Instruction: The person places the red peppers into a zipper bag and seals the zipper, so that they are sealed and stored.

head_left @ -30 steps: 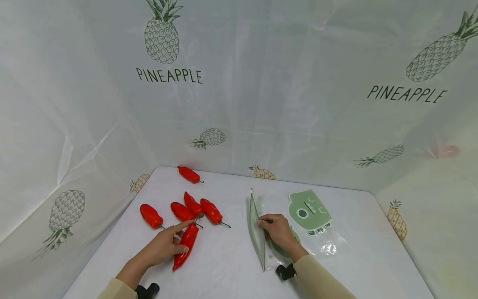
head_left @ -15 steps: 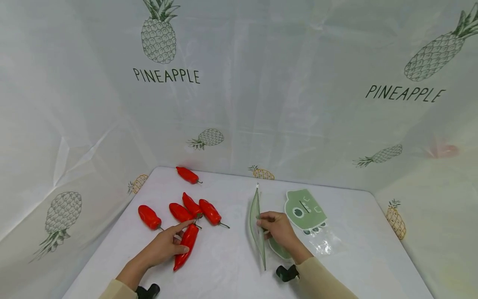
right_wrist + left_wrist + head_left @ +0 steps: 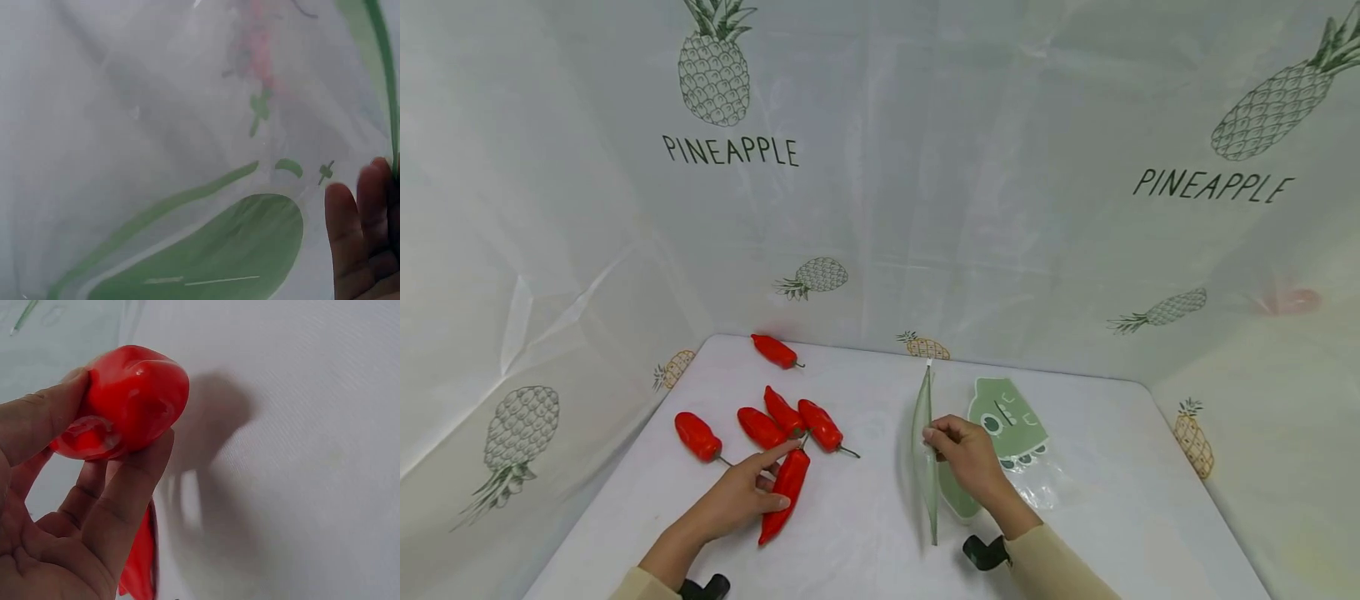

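Note:
My left hand grips a long red pepper between thumb and fingers, its stem pointing away. In the left wrist view the held pepper is seen end-on, with its shadow on the white surface beside it. My right hand pinches the rim of a clear plastic zip bag with green cartoon print, holding the mouth raised and slightly parted towards the left. Through the right wrist view, the bag's clear film and green print fill much of the picture, and only some fingers show at the right edge.
Several more red peppers lie left of centre on the white table; one pepper sits near the back edge. White sheeting with pineapple print hangs behind and at both sides.
My right hand has lifted the bag's rim and shifted it slightly right, standing the mouth more upright. My left hand has moved a little right with the pepper.

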